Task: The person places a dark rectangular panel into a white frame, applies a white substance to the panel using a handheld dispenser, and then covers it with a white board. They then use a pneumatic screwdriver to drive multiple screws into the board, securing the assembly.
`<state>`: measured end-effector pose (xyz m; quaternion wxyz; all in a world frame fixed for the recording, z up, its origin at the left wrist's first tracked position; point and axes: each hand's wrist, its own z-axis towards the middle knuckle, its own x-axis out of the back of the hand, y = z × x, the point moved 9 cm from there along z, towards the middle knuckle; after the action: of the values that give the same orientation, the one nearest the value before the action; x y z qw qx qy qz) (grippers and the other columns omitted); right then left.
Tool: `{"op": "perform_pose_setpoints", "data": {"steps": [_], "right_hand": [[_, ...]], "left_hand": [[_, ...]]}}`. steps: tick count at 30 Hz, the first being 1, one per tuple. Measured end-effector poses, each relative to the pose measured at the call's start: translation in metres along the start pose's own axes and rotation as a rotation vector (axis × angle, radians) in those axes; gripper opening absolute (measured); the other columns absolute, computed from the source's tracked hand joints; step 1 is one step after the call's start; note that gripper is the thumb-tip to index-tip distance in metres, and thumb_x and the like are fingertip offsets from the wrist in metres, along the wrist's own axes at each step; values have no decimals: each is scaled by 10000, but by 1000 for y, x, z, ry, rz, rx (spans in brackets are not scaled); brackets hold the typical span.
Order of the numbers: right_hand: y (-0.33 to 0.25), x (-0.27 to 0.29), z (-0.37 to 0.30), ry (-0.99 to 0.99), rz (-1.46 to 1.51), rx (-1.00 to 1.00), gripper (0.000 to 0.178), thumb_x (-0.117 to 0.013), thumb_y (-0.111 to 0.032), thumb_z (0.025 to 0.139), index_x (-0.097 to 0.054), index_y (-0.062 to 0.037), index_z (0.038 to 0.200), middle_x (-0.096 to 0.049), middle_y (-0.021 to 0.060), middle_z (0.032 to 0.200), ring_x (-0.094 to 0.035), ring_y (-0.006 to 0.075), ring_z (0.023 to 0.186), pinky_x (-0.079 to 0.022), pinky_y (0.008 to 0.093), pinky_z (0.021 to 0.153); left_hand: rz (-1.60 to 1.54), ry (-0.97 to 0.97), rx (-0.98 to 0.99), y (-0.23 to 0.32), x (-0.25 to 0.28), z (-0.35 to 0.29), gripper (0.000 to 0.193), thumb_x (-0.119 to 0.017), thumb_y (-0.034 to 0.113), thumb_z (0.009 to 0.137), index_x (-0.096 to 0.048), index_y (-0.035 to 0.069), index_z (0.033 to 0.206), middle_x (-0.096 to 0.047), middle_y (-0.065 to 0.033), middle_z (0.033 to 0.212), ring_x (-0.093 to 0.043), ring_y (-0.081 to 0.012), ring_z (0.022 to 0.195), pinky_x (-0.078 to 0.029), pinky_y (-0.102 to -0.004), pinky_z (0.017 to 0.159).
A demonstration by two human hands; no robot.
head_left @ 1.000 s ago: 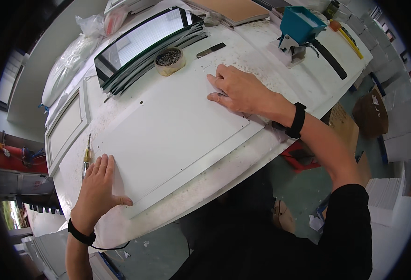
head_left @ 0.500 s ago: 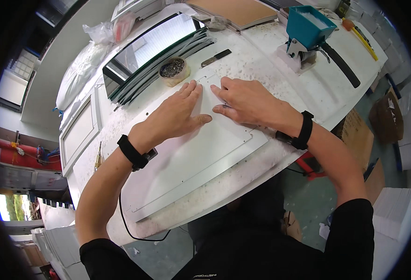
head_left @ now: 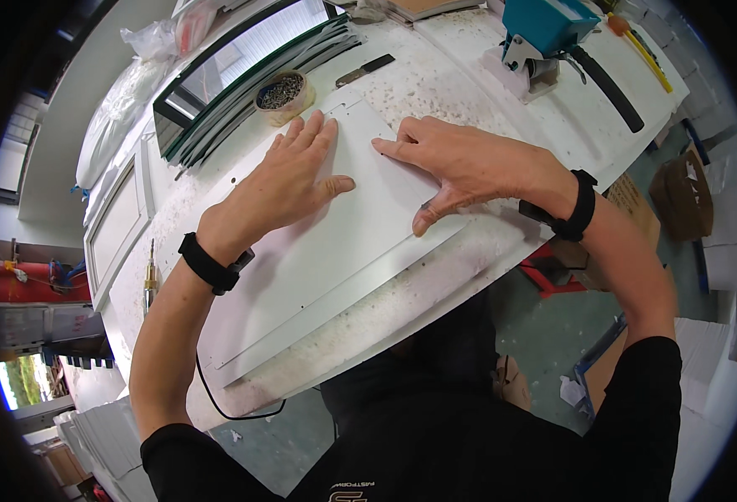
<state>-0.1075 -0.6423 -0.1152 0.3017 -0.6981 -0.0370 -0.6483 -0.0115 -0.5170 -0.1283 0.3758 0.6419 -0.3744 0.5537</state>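
Observation:
A smooth white panel (head_left: 343, 226) lies flat on the worktable, with small dark holes near its edges and another white edge showing along its near side. My left hand (head_left: 289, 171) rests on it palm down, fingers stretched and thumb out to the side. Over the panel's right end is my right hand (head_left: 477, 171), its thumb and index finger wide apart. The index finger is at the far right edge, and the thumb reaches the near edge. Neither hand grips anything I can see.
Beyond the panel are a tub (head_left: 299, 107) of screws, a dark-handled knife (head_left: 365, 70) and stacked glass sheets (head_left: 235, 63). A screwdriver-like tool (head_left: 149, 284) and a white frame (head_left: 120, 230) lie left. A teal hopper device (head_left: 544, 29) and yellow tool (head_left: 651, 63) stand right.
My right hand has opened, its thumb moving away from the index finger toward the near edge. My left fingers are more spread. The view has shifted a little.

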Motion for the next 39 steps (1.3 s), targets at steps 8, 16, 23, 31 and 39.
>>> {"op": "perform_pose_setpoints", "data": {"steps": [8, 16, 23, 31, 39], "right_hand": [[-5, -10, 3, -29, -46, -43, 1043, -868, -464, 729, -405, 66, 1499, -527, 188, 1191, -515, 343, 1145, -473, 391, 974], [-7, -13, -12, 35, 25, -95, 898, -841, -458, 790, -490, 32, 1456, -553, 211, 1225, -528, 373, 1159, -476, 412, 991], [-77, -21, -103, 388, 257, -250, 661, -857, -200, 799, -597, -4, 1374, -564, 148, 1154, -584, 305, 1042, -492, 363, 919], [-125, -143, -187, 743, 1592, -746, 480, -778, -250, 953, -550, 29, 1271, -632, 101, 1159, -664, 148, 1042, -585, 318, 887], [-132, -152, -165, 844, 1763, -698, 453, -733, -221, 981, -549, 46, 1297, -661, 122, 1186, -670, 174, 1073, -582, 349, 941]], "left_hand": [[8, 3, 7, -2, -5, -3, 859, -557, 560, 1006, -295, -33, 1570, -236, -319, 1638, -213, -449, 1540, -225, -524, 1255], [-22, 26, -12, 1, -5, -8, 823, -509, 555, 1036, -284, -23, 1576, -231, -330, 1635, -209, -475, 1533, -232, -586, 1234], [-20, -1, -70, 53, -8, -43, 773, -527, 482, 1042, -289, -28, 1572, -245, -339, 1625, -214, -525, 1514, -247, -603, 1221], [-13, -46, -70, 108, -10, -84, 774, -611, 411, 1004, -305, -26, 1565, -246, -321, 1633, -206, -502, 1527, -233, -567, 1239], [-2, -16, -119, 121, -8, -88, 778, -615, 417, 1001, -310, -23, 1565, -268, -314, 1629, -220, -488, 1528, -256, -554, 1235]]}}
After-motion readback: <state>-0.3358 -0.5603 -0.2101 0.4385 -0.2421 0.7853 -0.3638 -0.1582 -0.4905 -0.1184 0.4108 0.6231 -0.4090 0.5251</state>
